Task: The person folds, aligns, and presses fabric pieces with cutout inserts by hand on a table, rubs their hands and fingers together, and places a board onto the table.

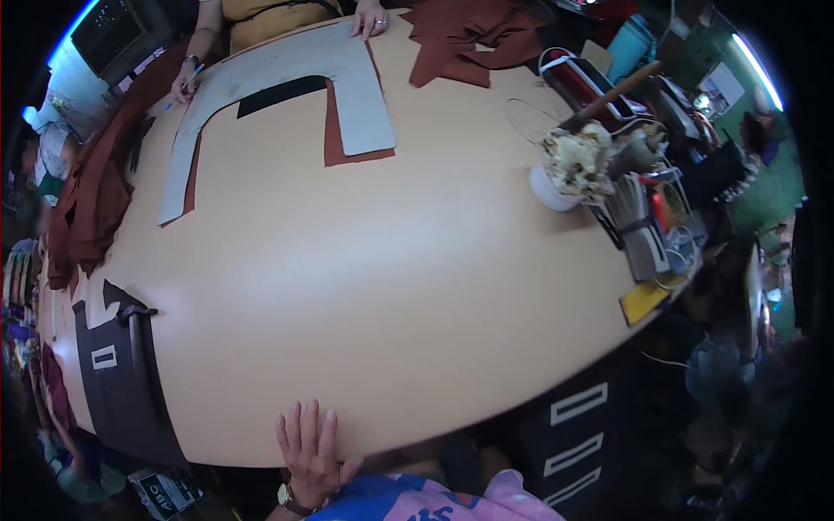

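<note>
My left hand (308, 447), with a watch at the wrist, lies flat on the near edge of the table (391, 339). Its fingers are stretched out and it holds nothing. My right hand is not in view. To the left of my hand, dark fabric (130, 382) with a small pale rectangular frame on it hangs over the table edge. Across the table, a grey U-shaped pattern piece (365, 104) rests on reddish-brown fabric (333, 139), with a black strip (278, 100) beside its inner edge.
A co-worker's hand (185, 84) holds a pen by the pattern; the other hand (371, 19) presses on it. Brown cloth lies heaped at left (95, 200) and far right (469, 39). A white tub (556, 189) and stacked items crowd the right edge.
</note>
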A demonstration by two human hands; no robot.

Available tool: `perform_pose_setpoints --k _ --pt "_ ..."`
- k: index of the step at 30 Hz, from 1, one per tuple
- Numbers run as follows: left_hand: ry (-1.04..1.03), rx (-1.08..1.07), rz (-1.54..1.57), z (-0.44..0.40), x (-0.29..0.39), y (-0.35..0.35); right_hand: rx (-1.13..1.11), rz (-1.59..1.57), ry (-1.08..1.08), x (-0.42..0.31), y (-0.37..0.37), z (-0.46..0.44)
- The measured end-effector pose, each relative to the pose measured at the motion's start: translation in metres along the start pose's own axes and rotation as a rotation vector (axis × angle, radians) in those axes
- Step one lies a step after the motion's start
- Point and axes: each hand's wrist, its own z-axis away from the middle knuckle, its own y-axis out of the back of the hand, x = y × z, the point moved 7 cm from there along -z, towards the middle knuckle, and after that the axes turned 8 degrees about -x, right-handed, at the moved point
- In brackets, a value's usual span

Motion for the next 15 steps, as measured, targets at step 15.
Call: perform_pose_setpoints --k 15 --pt "-0.771 0.043 0.683 0.031 0.101 -0.027 0.133 -0.117 0.283 -0.045 0.112 0.216"
